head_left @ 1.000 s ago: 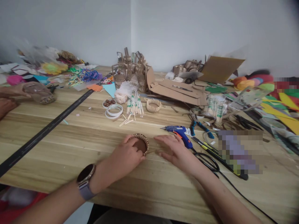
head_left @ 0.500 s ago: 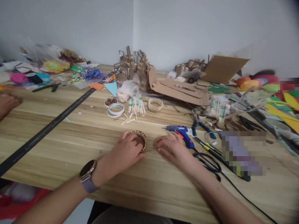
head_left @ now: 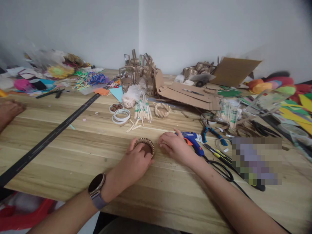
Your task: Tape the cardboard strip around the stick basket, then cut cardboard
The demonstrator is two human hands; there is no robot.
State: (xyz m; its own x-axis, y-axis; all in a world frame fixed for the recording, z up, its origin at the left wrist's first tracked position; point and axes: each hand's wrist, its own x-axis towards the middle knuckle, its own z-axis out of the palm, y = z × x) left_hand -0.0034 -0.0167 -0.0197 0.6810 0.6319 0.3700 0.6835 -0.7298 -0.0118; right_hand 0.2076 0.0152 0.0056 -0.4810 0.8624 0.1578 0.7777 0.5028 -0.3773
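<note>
Well, the left hand (head_left: 136, 159) clamps its fingers on a small, round, brown-and-cream stick basket (head_left: 146, 148) on the pale wooden table (head_left: 156, 195), maybe so it won't slide. At its three o'clock, the right hand (head_left: 174, 146) bunches its fingers; holding anything? I can't tell. Beyond lies a blue plastic glue gun (head_left: 196, 145), probably for easy reach.

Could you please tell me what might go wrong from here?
The right hand is close to the blue glue gun; if hot, its hidden tip could burn skin. The right forearm might snag the black cable. The left hand might crush the small basket by pressing too hard.
</note>
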